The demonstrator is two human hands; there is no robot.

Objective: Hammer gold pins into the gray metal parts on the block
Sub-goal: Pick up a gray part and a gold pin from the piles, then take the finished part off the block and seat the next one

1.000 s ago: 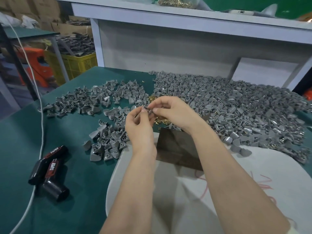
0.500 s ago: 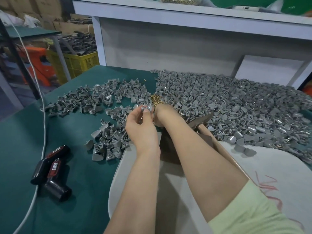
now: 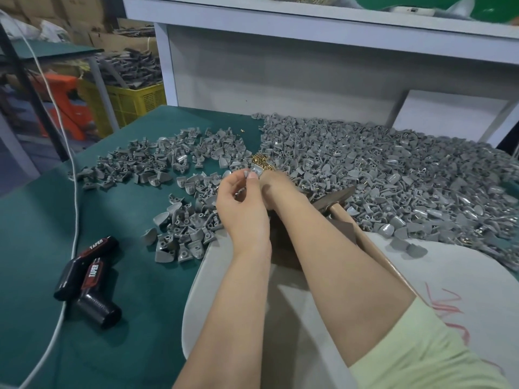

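My left hand (image 3: 241, 209) pinches a small gray metal part (image 3: 253, 173) between thumb and fingertips, held up above the table. Just right of it, my right hand (image 3: 276, 186) reaches forward to the little heap of gold pins (image 3: 261, 162); its fingertips are hidden behind the left hand and the part. A hammer (image 3: 335, 198) with a wooden handle lies under my right forearm. The dark brown block (image 3: 283, 249) sits between my forearms, mostly covered by them.
A big heap of gray parts (image 3: 393, 175) fills the right of the green table, with smaller scatters (image 3: 168, 167) on the left. A black-and-red power tool (image 3: 87, 276) and white cable (image 3: 73, 192) lie front left. A white board (image 3: 438, 279) lies under the block.
My right hand left the part held in the left hand and moved forward to the gold pins. The left hand keeps the part, nearly still. The hammer came into view.
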